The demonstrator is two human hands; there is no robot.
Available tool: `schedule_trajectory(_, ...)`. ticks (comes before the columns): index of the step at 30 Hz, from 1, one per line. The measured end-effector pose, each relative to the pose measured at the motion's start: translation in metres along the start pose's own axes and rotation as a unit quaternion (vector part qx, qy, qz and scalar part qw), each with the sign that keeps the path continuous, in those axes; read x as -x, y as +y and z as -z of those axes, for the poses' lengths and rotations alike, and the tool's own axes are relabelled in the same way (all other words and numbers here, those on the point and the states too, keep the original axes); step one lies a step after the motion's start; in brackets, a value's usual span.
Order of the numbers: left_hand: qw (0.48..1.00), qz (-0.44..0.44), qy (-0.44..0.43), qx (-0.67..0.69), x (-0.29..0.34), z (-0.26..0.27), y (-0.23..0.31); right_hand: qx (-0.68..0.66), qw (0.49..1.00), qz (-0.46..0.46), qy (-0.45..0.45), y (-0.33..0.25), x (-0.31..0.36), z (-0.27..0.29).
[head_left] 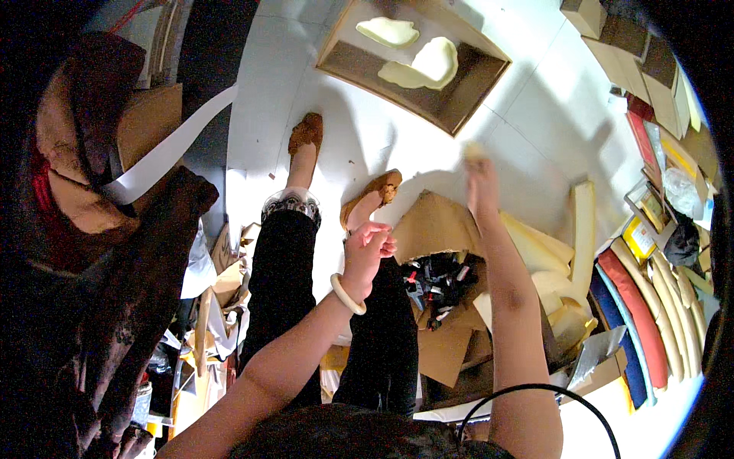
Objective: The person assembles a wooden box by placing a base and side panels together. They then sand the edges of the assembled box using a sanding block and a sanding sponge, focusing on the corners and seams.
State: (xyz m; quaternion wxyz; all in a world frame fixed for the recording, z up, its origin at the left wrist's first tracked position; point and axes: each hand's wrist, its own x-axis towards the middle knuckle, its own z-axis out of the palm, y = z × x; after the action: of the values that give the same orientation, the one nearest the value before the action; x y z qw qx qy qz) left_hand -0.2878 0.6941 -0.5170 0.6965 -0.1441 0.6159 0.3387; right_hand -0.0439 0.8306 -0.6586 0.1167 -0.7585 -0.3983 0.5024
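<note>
My right hand [480,183] reaches forward over the floor, smeared by motion. At its fingertips is a small pale yellow piece [475,150], too blurred to tell its kind. Just beyond, an open cardboard box [443,118] stands on the floor. Two flat, irregular pale yellow pieces lie in it: a smaller one [388,31] and a larger, curved one [436,65]. My left hand [365,256] hovers above my leg, a cream bangle on its wrist. Its fingers are loosely curled, and nothing shows in them.
An open carton of small dark items [440,287] sits beside my leg. Pale yellow foam pieces [554,291] lie to its right. Fabric rolls [631,314] and boxes [619,61] line the right side. Brown material [145,283] and a white strip [176,145] are at the left.
</note>
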Motion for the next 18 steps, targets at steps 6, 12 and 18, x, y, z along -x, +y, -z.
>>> schedule_trajectory(6, 0.999, 0.01, 0.002, -0.03, 0.007, -0.009, 0.014, 0.331, 0.774, 0.54, -0.007, -0.1, 0.027, -0.059)
schedule_trajectory(12, 0.999, 0.015, -0.017, -0.042, 0.005, -0.002, 0.024, -0.248, 0.954, 0.002, -0.168, 0.004, -0.032, -0.024)
schedule_trajectory(18, 0.999, 0.013, -0.01, -0.031, 0.007, -0.011, 0.022, 0.365, 0.914, 0.046, 0.172, -0.007, 0.001, 0.072)
